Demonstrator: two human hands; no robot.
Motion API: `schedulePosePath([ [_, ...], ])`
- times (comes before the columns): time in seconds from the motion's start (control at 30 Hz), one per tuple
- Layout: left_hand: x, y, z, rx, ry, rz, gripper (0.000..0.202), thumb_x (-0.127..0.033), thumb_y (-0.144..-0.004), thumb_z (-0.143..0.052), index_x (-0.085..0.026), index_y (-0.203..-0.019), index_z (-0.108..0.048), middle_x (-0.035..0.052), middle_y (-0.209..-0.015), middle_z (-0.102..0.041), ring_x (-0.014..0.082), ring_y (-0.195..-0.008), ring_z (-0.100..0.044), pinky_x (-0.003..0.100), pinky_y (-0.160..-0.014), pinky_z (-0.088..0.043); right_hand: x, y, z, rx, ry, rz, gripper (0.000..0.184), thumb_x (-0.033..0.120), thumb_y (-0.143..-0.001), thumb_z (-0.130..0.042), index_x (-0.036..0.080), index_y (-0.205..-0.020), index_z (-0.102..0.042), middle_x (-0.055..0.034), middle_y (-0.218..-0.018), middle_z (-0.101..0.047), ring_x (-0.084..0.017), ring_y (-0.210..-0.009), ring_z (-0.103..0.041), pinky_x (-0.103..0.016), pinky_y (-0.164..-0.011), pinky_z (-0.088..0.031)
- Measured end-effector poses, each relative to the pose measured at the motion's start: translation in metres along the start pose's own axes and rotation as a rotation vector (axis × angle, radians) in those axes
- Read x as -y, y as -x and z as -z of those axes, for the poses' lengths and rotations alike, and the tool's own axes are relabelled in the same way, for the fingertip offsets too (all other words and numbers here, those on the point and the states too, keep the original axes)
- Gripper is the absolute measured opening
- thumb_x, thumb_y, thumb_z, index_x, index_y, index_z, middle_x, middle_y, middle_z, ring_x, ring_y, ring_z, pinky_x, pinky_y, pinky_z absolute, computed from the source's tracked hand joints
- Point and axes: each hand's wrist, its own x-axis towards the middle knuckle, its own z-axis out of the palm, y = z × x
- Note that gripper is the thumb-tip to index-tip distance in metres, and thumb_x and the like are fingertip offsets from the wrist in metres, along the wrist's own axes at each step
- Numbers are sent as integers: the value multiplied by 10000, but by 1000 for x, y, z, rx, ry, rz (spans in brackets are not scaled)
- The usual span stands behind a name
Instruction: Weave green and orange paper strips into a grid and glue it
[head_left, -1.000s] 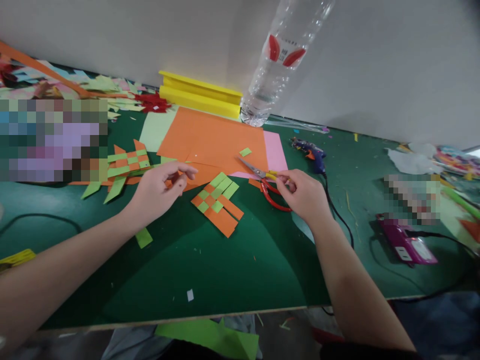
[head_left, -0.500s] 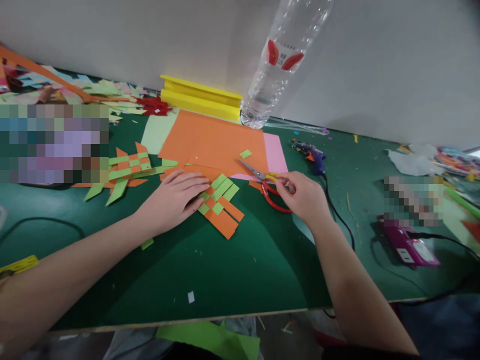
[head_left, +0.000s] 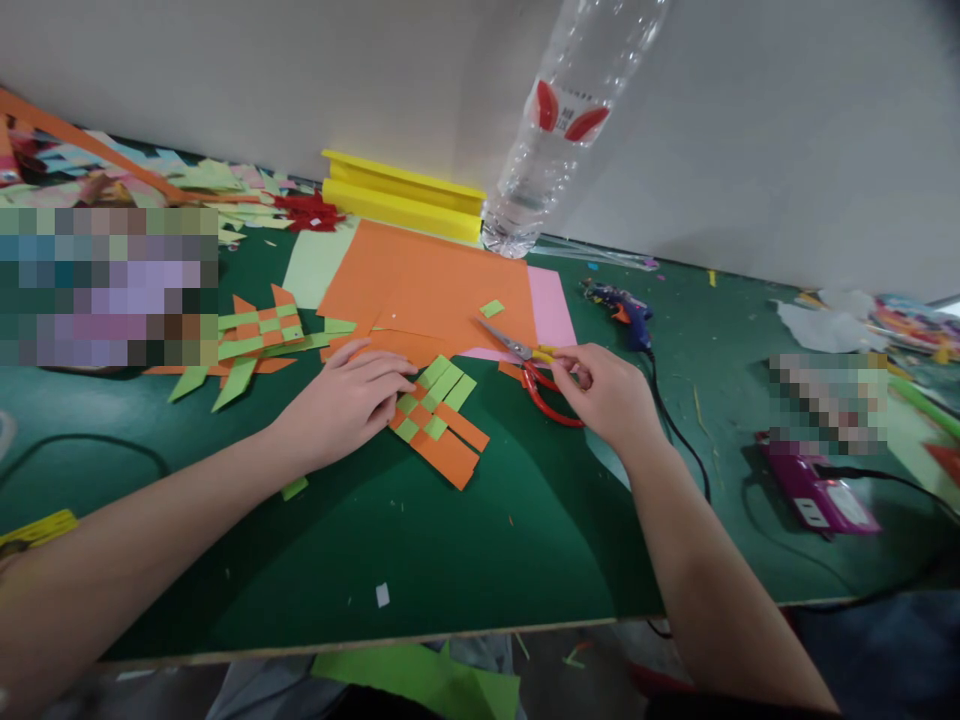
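Note:
My left hand (head_left: 352,395) is at the left edge of a woven orange and green paper piece (head_left: 431,415), its fingers over the corner and its thumb against the side; the hand hides part of the weave. Loose orange and green strip ends point away from it. My right hand (head_left: 604,390) pinches a pair of scissors (head_left: 534,362) by the red and yellow handles. Their blades point up and left over an orange sheet (head_left: 427,275), close to a small green scrap (head_left: 492,308). Another woven orange and green piece (head_left: 262,330) with pointed ends lies to the left.
Behind the orange sheet are a yellow folded strip (head_left: 401,200) and a tall clear bottle (head_left: 555,130). A blue glue gun (head_left: 626,312) with its cord lies right of the scissors. A purple power socket (head_left: 817,490) sits farther right. Paper scraps (head_left: 202,180) are heaped at the back left.
The woven piece has turned slightly and its lower end has shifted a little toward me. My left thumb has drawn back to its edge. The right hand and scissors look unmoved.

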Motion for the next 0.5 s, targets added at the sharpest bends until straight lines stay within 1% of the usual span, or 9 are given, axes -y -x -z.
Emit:
schedulePosePath([
  [0.17, 0, -2, 2, 21, 65, 40, 268, -220, -932, -398, -230, -885, -661, 47, -1184, -708, 217, -1142, -625, 505, -1126, -310, -2, 0, -1, 12, -11, -5, 212, 319, -894, -545, 188, -974, -690, -43, -774, -676, -143, -605, -580, -268, -548, -404],
  [0.27, 0, -1, 2, 26, 30, 37, 271, -217, -937, -380, -237, -971, -649, 53, -1194, -703, 217, -1150, -621, 510, -1124, -313, -3, 0, -2, 15, -21, -10, 211, 328, -891, -551, 196, -981, -689, -40, -772, -673, -141, -594, -573, -267, -548, -406],
  [0.37, -1, 0, 2, -5, -15, 36, 285, -215, -935, -392, -235, -1087, -632, 66, -1179, -708, 226, -1161, -617, 519, -1134, -291, -2, 0, -1, 6, -23, -11, 210, 325, -891, -548, 195, -978, -687, -40, -768, -673, -141, -588, -569, -268, -555, -410],
  [0.5, -3, 1, 2, -53, -85, 42, 287, -233, -951, -395, -225, -1087, -648, 72, -1133, -727, 233, -1105, -650, 521, -1139, -275, 0, -1, -1, -2, -14, -10, 206, 322, -892, -535, 200, -961, -686, -41, -762, -675, -143, -590, -574, -266, -547, -403],
])
